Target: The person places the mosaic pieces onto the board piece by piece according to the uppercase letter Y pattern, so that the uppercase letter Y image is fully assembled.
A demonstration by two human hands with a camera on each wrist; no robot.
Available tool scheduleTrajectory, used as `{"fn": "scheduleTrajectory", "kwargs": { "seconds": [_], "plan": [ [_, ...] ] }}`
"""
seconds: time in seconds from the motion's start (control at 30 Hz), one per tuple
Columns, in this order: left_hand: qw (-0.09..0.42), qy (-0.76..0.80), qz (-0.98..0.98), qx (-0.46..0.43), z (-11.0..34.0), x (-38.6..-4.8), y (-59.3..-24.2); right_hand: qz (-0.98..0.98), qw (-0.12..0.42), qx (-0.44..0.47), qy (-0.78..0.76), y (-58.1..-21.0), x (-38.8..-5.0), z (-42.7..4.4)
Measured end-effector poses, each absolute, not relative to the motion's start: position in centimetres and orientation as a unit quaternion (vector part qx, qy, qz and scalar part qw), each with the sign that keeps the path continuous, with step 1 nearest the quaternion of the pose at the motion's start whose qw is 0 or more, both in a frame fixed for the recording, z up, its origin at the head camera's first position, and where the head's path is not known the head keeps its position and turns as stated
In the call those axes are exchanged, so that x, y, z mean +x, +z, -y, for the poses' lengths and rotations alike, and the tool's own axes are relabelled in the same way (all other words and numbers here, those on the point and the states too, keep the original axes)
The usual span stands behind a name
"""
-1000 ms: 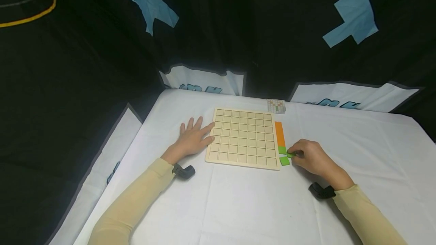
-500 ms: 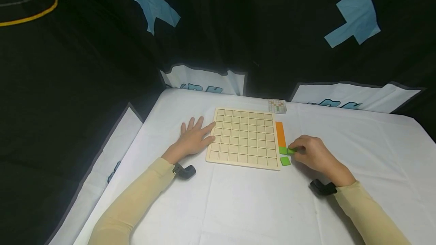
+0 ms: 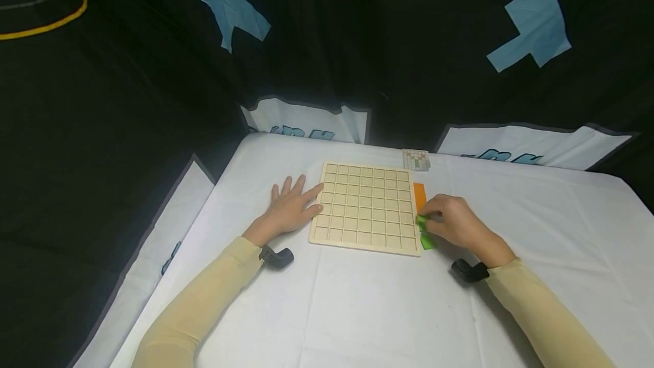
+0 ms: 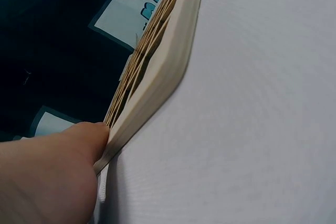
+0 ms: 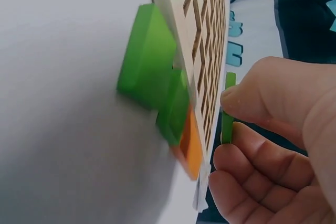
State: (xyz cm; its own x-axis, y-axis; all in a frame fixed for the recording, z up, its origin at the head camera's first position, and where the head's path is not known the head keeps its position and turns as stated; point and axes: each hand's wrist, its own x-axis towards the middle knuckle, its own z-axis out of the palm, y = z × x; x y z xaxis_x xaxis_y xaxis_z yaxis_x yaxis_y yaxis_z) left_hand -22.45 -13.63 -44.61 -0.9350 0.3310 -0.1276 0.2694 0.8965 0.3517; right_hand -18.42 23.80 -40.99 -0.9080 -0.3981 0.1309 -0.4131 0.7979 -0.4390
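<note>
My left hand lies with its fingers spread at the left side of a pale wooden grid board; its thumb and index finger touch the board's edge. In the left wrist view the thumb meets that edge. Past the board's right side, my right hand pinches a thin green square tile between thumb and fingers, raised off the cloth. Below it, two more green tiles lie beside the board, one nearer and one farther. An orange strip continues that row, partly hidden by the hand.
A small card with a coloured grid pattern lies behind the board's far right corner. White cloth covers the table. Black fabric with blue shapes hangs behind it.
My right hand has lifted a green tile off the cloth and brought it left, toward the board's right edge. The left hand stays where it was.
</note>
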Motion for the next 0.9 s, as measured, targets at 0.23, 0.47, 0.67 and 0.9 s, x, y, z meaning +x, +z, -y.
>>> {"fn": "scheduleTrajectory", "kwargs": {
  "seconds": [0.23, 0.47, 0.67, 0.9],
  "plan": [
    [0.092, 0.17, -0.969, 0.155, 13.6, -22.4, -44.6, 0.944, 0.007, 0.226, 0.24, -40.9, -19.1, -22.6],
    [0.091, 0.171, -0.968, 0.157, 13.6, -22.4, -44.6, 0.939, 0.004, 0.232, 0.253, -41.4, -19.6, -21.6],
    [0.091, 0.169, -0.969, 0.157, 13.6, -22.4, -44.7, 0.932, 0.011, 0.253, 0.261, -41.5, -19.9, -20.3],
    [0.091, 0.17, -0.969, 0.155, 13.6, -22.5, -44.8, 0.924, 0.02, 0.275, 0.264, -41.3, -20.1, -18.4]
  ]
}}
